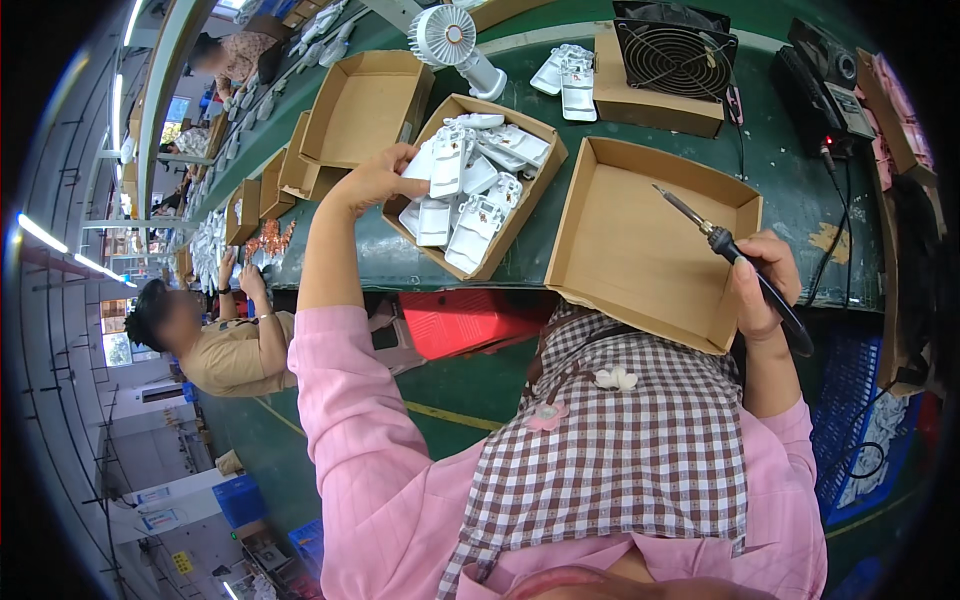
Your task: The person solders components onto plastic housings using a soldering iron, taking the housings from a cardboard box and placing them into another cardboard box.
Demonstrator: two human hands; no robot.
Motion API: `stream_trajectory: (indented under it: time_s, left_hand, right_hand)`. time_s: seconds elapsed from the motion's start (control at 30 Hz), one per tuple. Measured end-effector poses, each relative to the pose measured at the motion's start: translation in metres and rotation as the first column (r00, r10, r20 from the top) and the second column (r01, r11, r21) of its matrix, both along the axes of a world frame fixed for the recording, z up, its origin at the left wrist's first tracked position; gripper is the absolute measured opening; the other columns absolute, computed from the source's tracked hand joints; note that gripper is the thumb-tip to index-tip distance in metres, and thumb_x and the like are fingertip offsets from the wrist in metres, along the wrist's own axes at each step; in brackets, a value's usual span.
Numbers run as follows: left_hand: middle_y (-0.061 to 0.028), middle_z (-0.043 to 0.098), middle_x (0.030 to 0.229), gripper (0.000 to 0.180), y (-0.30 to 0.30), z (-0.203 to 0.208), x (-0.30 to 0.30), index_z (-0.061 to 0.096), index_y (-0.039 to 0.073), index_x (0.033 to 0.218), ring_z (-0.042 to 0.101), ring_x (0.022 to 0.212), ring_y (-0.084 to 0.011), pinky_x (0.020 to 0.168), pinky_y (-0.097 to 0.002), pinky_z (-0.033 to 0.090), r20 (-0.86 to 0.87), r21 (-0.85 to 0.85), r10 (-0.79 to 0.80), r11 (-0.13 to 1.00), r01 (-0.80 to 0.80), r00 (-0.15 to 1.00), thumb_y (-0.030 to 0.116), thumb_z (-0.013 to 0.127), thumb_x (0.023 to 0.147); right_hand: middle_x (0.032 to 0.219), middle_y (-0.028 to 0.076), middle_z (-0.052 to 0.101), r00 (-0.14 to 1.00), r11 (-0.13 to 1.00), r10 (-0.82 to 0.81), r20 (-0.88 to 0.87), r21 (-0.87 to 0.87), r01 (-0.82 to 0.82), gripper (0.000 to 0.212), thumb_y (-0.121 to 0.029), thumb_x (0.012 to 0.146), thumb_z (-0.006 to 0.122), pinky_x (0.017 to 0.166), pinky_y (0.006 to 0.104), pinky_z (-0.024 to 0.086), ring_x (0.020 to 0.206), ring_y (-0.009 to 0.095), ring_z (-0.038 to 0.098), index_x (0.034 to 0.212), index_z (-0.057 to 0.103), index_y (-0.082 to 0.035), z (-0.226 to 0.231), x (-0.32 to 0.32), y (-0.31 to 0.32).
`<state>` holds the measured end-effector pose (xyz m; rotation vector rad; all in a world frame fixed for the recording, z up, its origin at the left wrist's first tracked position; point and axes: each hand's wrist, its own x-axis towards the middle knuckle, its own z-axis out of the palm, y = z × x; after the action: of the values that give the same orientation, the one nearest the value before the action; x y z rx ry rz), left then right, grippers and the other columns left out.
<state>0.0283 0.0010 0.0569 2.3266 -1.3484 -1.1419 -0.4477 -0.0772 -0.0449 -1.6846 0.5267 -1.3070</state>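
Observation:
My left hand reaches over the left rim of a cardboard box. Its thumb and fingers close on the edge of a white plastic housing on top of the pile. More such housings fill that box, some showing small metal contacts inside. A soldering iron is in my right hand, gripped by its dark handle, its tip pointing up and left. Below the iron sits a second cardboard box, with nothing seen inside it.
A white fan stands behind the housings. Further right are a black fume fan on a carton and a black soldering station with cables. An open carton lies left. A co-worker sits on the left.

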Motion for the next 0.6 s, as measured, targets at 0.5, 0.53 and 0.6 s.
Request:
stream_trajectory:
  time_s: [0.5, 0.53, 0.6]
  left_hand:
    - [-0.0182, 0.064, 0.078, 0.028, 0.002, 0.022, -0.092, 0.065, -0.003, 0.094, 0.063, 0.075, -0.0309, 0.069, -0.0383, 0.048, 0.475, -0.33, 0.031, 0.933, 0.145, 0.88, 0.021, 0.07, 0.08]
    - [-0.0182, 0.064, 0.078, 0.028, 0.001, 0.02, -0.092, 0.065, -0.003, 0.094, 0.063, 0.075, -0.0309, 0.069, -0.0383, 0.048, 0.473, -0.331, 0.03, 0.932, 0.146, 0.88, 0.021, 0.07, 0.08]
    - [-0.0189, 0.063, 0.077, 0.026, -0.003, 0.011, -0.086, 0.065, -0.003, 0.091, 0.063, 0.076, -0.0317, 0.072, -0.0371, 0.048, 0.376, -0.469, 0.127, 0.881, 0.071, 0.918, 0.021, 0.068, 0.083]
  right_hand:
    - [0.081, 0.006, 0.055, 1.0, 1.0, -0.011, 0.016, 0.01, 0.011, 0.021, -0.013, 0.084, 0.065, 0.063, 0.0243, 0.037, 0.069, 0.011, 0.047, 0.098, 0.057, -0.001, -0.003, 0.0, -0.001]
    - [0.081, 0.007, 0.055, 1.0, 1.0, -0.007, 0.011, 0.023, 0.007, 0.02, -0.013, 0.084, 0.065, 0.064, 0.0242, 0.037, 0.069, 0.011, 0.047, 0.098, 0.057, -0.001, -0.003, -0.001, -0.001]
    - [0.081, 0.007, 0.055, 1.0, 0.999, -0.008, 0.007, 0.041, 0.007, 0.02, -0.013, 0.084, 0.065, 0.063, 0.0241, 0.037, 0.069, 0.011, 0.047, 0.097, 0.057, -0.001, 0.0, -0.001, -0.001]
